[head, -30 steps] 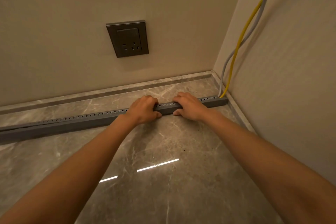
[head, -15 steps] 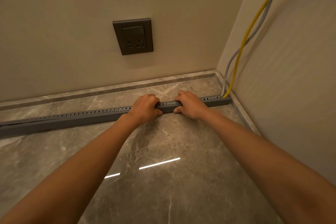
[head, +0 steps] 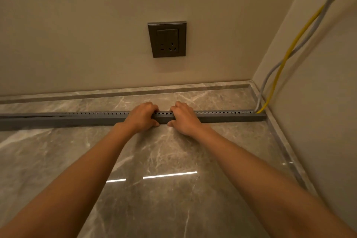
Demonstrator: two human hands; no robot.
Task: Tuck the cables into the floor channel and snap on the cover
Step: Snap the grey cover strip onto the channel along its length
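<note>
Down on the marble floor, a little out from the back wall, the grey channel runs from the left edge of view to the right-hand wall. At that end the yellow cable and the grey cable come down and enter it.

Your left hand and right hand sit side by side near the middle of the run, close but not touching. Each is clamped on the channel, with fingers hooked over the slotted far edge and thumbs against the near face at floor level.

No cable shows along the run, so I judge the tucking done and the step in hand to be seating the cover. From your hands to the right wall the top looks flush. Toward the far left a dark seam shows along the top. That suggests the cover is not clicked home there, though the light is too dim to be sure.

Your next move likely calls for a firm squeeze where you are. Then shift both hands leftward in short stages, pressing evenly so the lip catches along its length. Mind that no cable gets pinched at the right end.
</note>
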